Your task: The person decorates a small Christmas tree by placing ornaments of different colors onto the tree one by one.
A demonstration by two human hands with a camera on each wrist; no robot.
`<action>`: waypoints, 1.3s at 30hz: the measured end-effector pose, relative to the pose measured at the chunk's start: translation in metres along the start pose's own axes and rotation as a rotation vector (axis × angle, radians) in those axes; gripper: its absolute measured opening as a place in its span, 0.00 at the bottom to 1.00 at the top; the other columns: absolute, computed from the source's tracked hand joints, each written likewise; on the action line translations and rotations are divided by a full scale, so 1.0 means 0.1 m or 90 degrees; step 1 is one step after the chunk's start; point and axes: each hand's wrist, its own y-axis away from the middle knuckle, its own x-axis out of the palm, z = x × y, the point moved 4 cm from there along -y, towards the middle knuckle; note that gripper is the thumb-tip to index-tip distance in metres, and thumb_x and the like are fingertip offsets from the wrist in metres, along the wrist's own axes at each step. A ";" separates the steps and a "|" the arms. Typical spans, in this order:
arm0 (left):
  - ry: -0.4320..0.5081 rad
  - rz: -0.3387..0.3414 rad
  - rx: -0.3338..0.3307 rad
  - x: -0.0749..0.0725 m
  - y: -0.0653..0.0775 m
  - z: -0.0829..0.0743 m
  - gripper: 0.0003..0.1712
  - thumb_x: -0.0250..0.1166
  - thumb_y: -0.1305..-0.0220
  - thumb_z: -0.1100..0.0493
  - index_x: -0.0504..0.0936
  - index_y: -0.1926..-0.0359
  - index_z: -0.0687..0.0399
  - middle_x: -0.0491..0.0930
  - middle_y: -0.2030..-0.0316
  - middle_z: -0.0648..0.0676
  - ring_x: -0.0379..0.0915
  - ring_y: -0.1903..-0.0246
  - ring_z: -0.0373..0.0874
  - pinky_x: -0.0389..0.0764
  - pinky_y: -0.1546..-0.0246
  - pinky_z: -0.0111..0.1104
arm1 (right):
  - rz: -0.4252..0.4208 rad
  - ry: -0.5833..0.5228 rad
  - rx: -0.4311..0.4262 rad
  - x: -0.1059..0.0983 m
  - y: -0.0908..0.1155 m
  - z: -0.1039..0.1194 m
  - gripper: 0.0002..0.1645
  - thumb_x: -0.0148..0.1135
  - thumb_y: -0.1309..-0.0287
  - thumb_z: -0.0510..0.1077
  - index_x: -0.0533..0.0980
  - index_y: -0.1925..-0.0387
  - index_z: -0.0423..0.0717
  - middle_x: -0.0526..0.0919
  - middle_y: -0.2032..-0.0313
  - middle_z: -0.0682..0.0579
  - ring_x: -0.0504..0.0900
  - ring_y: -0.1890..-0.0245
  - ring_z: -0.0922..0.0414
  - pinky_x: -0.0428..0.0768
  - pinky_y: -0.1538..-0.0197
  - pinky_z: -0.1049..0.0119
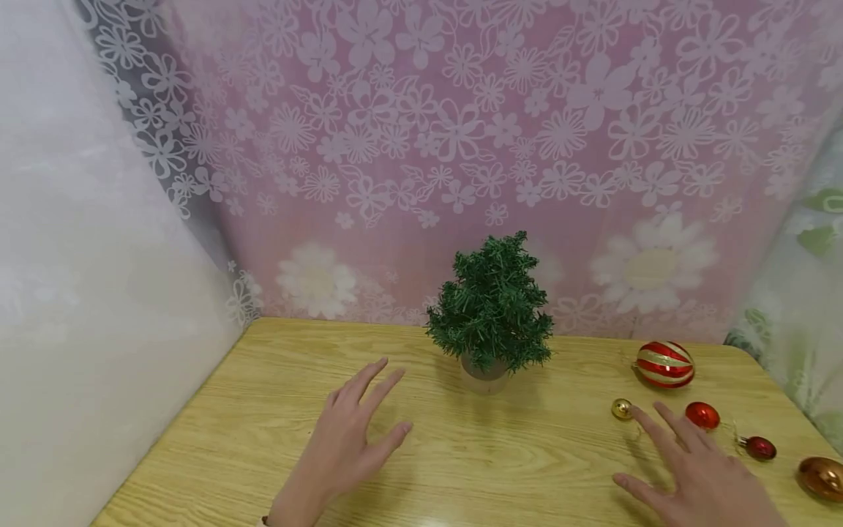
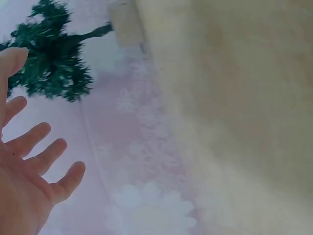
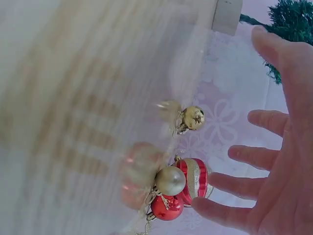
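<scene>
A small green artificial Christmas tree [image 1: 490, 304] stands upright in a pale pot [image 1: 484, 377] towards the back of the table. My left hand [image 1: 349, 435], fingers spread and holding nothing, hovers over the wood in front and to the left of the tree. Over the right side, my right hand [image 1: 701, 472] is also spread and empty. Its fingertips are nearest a small gold bauble [image 1: 621, 409] and a red bauble [image 1: 702, 416]; contact with either cannot be made out in the head view. In the right wrist view, a pale gold bauble [image 3: 170, 180] appears beside the red one.
Behind the right hand lies a red-and-gold striped bauble [image 1: 665, 364]. Further right are a dark red bauble [image 1: 760, 448] and a copper bauble [image 1: 822, 479] near the table's edge. A pink flowered curtain [image 1: 421, 146] hangs behind the wooden table [image 1: 250, 410], with pale cloth at both sides.
</scene>
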 end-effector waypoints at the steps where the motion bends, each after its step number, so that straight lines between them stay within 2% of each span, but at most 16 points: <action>1: 0.015 -0.014 0.008 -0.02 -0.05 -0.01 0.42 0.71 0.36 0.43 0.65 0.24 0.32 0.69 0.27 0.52 0.72 0.32 0.55 0.78 0.46 0.58 | -0.005 -0.006 -0.002 -0.02 -0.01 -0.01 0.59 0.61 0.47 0.81 0.63 0.24 0.51 0.69 0.33 0.27 0.78 0.48 0.26 0.79 0.66 0.35; 5: 0.066 -0.052 0.029 -0.12 -0.29 -0.07 0.41 0.71 0.35 0.46 0.65 0.24 0.35 0.69 0.27 0.54 0.74 0.34 0.55 0.79 0.47 0.58 | -0.016 -0.026 0.008 -0.08 -0.05 -0.09 0.47 0.67 0.40 0.69 0.72 0.33 0.39 0.77 0.43 0.26 0.84 0.60 0.35 0.80 0.69 0.43; 7: 0.082 -0.057 0.039 -0.16 -0.41 -0.11 0.42 0.70 0.34 0.46 0.63 0.23 0.35 0.68 0.26 0.53 0.73 0.33 0.54 0.79 0.45 0.58 | -0.010 -0.033 0.023 -0.10 -0.06 -0.14 0.41 0.69 0.38 0.61 0.75 0.37 0.35 0.78 0.47 0.25 0.85 0.66 0.40 0.81 0.71 0.45; 11: 0.099 -0.037 0.041 -0.19 -0.62 -0.21 0.45 0.68 0.33 0.42 0.56 0.20 0.33 0.63 0.24 0.51 0.71 0.31 0.53 0.78 0.40 0.56 | -0.004 -0.035 0.045 -0.15 -0.07 -0.24 0.32 0.69 0.37 0.51 0.76 0.41 0.32 0.78 0.51 0.22 0.82 0.76 0.48 0.79 0.75 0.49; 16: 0.108 -0.014 0.066 -0.14 -0.81 -0.29 0.49 0.69 0.34 0.40 0.53 0.19 0.35 0.61 0.23 0.51 0.71 0.31 0.53 0.78 0.39 0.52 | 0.000 -0.018 0.046 -0.15 -0.10 -0.39 0.27 0.71 0.39 0.47 0.79 0.45 0.34 0.81 0.54 0.26 0.82 0.77 0.50 0.79 0.74 0.50; 19: 0.119 0.003 0.073 -0.07 -0.89 -0.32 0.50 0.68 0.34 0.39 0.53 0.19 0.36 0.60 0.23 0.51 0.72 0.32 0.53 0.79 0.40 0.51 | 0.004 -0.023 0.037 -0.15 -0.11 -0.43 0.25 0.72 0.41 0.46 0.80 0.47 0.34 0.83 0.59 0.32 0.82 0.75 0.51 0.80 0.72 0.50; 24: 0.104 0.044 0.055 0.04 -1.00 -0.38 0.52 0.67 0.34 0.34 0.48 0.18 0.32 0.59 0.22 0.54 0.70 0.31 0.56 0.77 0.39 0.55 | 0.027 -0.026 0.025 -0.15 -0.15 -0.43 0.23 0.72 0.42 0.44 0.81 0.49 0.33 0.84 0.63 0.40 0.80 0.75 0.55 0.79 0.73 0.54; 27: 0.082 0.061 0.043 0.08 -1.05 -0.42 0.54 0.66 0.35 0.32 0.45 0.18 0.30 0.58 0.22 0.55 0.69 0.30 0.56 0.72 0.35 0.60 | 0.031 -0.030 0.014 -0.13 -0.19 -0.44 0.22 0.72 0.42 0.42 0.81 0.50 0.31 0.84 0.63 0.41 0.80 0.75 0.57 0.79 0.73 0.56; 32: 0.078 0.084 0.023 0.13 -1.10 -0.45 0.56 0.66 0.36 0.30 0.45 0.18 0.31 0.54 0.20 0.55 0.71 0.31 0.58 0.69 0.37 0.68 | 0.032 -0.049 -0.003 -0.07 -0.23 -0.49 0.18 0.73 0.44 0.40 0.82 0.54 0.32 0.83 0.64 0.43 0.81 0.74 0.58 0.80 0.73 0.59; 39: 0.067 0.091 0.009 0.20 -1.11 -0.45 0.57 0.66 0.37 0.29 0.44 0.17 0.31 0.53 0.20 0.56 0.67 0.29 0.57 0.67 0.36 0.68 | 0.075 -0.064 0.007 0.03 -0.28 -0.59 0.13 0.72 0.42 0.41 0.83 0.58 0.36 0.84 0.64 0.45 0.84 0.70 0.54 0.82 0.71 0.57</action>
